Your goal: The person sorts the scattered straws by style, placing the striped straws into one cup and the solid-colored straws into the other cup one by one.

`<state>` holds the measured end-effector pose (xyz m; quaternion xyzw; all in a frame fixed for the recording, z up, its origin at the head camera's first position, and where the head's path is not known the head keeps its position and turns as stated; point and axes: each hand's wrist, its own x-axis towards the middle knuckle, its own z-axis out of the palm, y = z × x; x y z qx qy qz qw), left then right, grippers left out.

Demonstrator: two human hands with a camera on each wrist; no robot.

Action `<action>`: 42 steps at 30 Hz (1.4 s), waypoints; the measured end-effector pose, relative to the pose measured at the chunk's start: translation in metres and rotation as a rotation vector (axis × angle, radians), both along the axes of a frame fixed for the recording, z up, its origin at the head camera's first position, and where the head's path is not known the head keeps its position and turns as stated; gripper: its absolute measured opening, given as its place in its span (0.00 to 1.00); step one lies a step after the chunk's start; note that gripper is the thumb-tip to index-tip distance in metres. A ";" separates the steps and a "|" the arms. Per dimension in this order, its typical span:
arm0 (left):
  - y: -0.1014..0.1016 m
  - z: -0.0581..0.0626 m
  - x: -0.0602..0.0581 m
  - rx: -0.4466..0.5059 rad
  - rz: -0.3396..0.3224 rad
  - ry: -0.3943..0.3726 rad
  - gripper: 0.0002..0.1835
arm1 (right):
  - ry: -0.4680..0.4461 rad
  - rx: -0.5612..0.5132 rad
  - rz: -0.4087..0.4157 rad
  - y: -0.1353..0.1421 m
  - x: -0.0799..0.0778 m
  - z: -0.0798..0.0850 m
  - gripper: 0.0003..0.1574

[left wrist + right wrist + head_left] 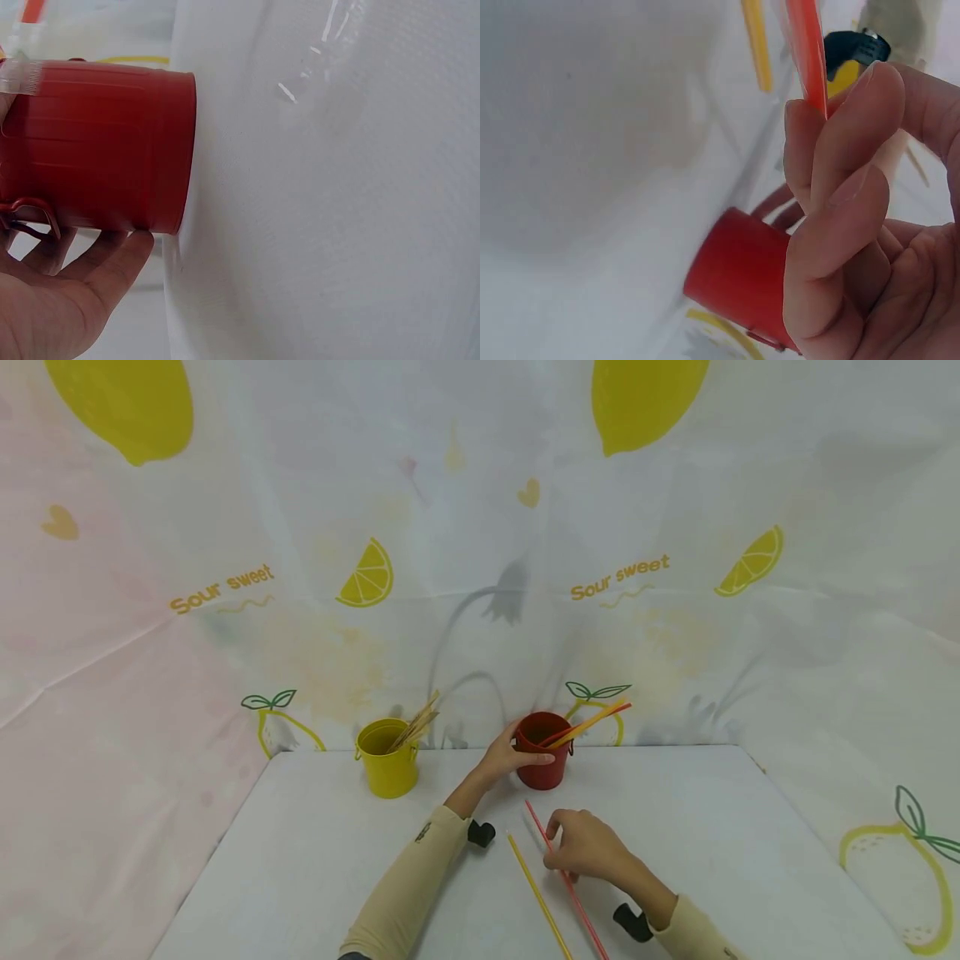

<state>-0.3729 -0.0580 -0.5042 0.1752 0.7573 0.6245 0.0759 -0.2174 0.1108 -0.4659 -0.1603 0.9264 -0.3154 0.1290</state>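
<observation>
My left hand holds a small red metal bucket near the back of the table, thumb across its front. In the left wrist view the fingers lie along the wall of that bucket. Orange and red sticks lean out of it to the right. My right hand pinches a long, thin red stick in front of the bucket. Clear film shows along this red stick in the right wrist view. Left of it, a yellow stick lies on the table.
A yellow bucket with several tan sticks stands at the back left. The white tabletop meets a lemon-printed cloth behind. Black wrist pieces sit by both wrists.
</observation>
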 end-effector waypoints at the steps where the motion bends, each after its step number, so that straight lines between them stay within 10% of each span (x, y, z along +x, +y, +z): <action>1: 0.000 0.000 0.000 0.002 -0.001 0.001 0.43 | 0.012 0.002 0.001 0.001 0.000 0.002 0.14; 31: 0.001 -0.001 0.001 0.021 -0.012 -0.014 0.42 | 0.293 -0.251 -0.272 0.038 -0.033 0.079 0.20; 42: 0.000 0.000 0.001 0.022 -0.007 -0.017 0.42 | 0.587 -0.415 -0.402 0.040 -0.044 0.088 0.18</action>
